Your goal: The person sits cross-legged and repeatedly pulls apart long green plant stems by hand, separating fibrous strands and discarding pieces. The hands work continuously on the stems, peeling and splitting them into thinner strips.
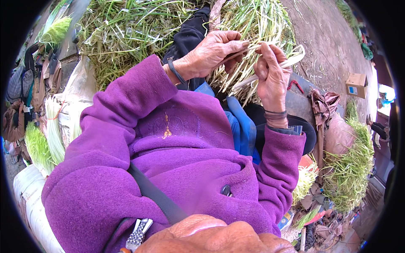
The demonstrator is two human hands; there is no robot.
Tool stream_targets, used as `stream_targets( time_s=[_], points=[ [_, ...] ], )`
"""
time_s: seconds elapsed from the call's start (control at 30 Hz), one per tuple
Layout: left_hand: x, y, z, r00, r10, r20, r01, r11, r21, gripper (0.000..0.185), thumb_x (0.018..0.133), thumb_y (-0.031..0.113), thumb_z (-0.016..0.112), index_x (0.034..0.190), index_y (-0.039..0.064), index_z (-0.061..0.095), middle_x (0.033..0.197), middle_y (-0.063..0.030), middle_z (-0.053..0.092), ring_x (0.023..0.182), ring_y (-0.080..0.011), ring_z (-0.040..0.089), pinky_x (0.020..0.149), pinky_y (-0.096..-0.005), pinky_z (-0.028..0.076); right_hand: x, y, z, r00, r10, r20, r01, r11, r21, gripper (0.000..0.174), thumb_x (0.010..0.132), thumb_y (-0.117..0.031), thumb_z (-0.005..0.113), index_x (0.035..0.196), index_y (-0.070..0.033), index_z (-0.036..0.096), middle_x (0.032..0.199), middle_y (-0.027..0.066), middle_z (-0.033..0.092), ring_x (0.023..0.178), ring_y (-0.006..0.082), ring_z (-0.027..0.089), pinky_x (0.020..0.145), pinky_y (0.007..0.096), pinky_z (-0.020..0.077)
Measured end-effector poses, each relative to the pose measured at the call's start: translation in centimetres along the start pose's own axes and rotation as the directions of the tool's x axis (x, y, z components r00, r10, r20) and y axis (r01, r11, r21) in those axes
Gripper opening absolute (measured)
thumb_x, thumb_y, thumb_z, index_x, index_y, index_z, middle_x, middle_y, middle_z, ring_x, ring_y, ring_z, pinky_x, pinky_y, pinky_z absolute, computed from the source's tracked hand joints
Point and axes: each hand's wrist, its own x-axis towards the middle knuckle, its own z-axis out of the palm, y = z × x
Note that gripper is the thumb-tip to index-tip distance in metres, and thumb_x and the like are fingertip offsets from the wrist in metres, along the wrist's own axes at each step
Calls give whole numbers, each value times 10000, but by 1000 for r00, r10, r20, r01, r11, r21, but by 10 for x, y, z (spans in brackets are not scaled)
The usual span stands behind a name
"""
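Observation:
My left hand (216, 52) pinches the thin pale end of a stalk between thumb and fingertips, near the top centre. Close to its right, my right hand (272, 68) is closed around pale, whitish stalks (294, 58), which loop out beyond its knuckles; one end (245, 82) points down to the left. Fingertips of both hands almost meet at the thin strands. Beneath and behind the hands lies a pile of long green and straw-coloured stalks (262, 22). Whether these are leeks, chives or another plant cannot be told.
A large heap of green leaves and stalks (126, 38) lies at upper left. Tied pale bundles (55, 129) stand at far left. On the right are a cardboard box (356, 85), a brown cloth (324, 106) and another green heap (348, 170). Other people are at both edges.

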Motion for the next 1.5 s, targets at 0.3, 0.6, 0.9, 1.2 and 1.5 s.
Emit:
stream_targets(
  time_s=[0.3, 0.6, 0.9, 1.2, 1.5],
  points=[
    [-26, 9, -39, 999, 18, -48, 9, 859, 512, 219, 984, 236, 446, 861, 68, 516, 641, 44, 462, 512, -24, 430, 476, -180, 374, 27, -42, -38, 989, -150, -5, 149, 975, 164, 81, 891, -184, 615, 901, -115, 655, 851, 105, 695, 411, 32, 349, 361, 174, 298],
    [-95, 4, -191, 910, 391, -137, 138, 25, 990, 246, 982, 254, 423, 879, 34, 464, 727, -128, 549, 624, -229, 539, 559, -354, 444, 37, -87, -86, 973, -221, -70, 231, 940, 252, 188, 927, -205, 570, 877, -25, 589, 937, 140, 669, 442, 38, 273, 407, 195, 226],
    [-119, 28, -192, 948, 89, -305, 318, -228, 920, 490, 854, 93, 529, 1327, 91, 403, 1139, -225, 556, 980, -353, 591, 852, -425, 478, 37, -92, -94, 970, -225, -89, 241, 924, 297, 209, 929, -217, 567, 924, -9, 590, 960, 133, 661, 451, 41, 258, 422, 199, 226],
    [-10, 15, -37, 934, 58, 352, -339, 454, 824, 463, 917, 251, 547, 1331, 69, 450, 1080, -130, 584, 956, -185, 551, 849, -326, 446, 33, -70, -70, 992, -122, -40, 128, 925, 357, 227, 951, -200, 525, 967, 23, 562, 968, 168, 638, 442, 38, 279, 398, 190, 230],
    [-1, 2, 16, 967, -111, 231, -77, 736, 673, 233, 935, 134, 516, 1134, 44, 596, 671, 11, 520, 583, -45, 450, 525, -221, 395, 26, -70, -70, 991, -104, -89, 130, 915, 381, 246, 926, -252, 576, 979, -12, 560, 922, 155, 643, 431, 33, 273, 399, 175, 245]
  ],
)
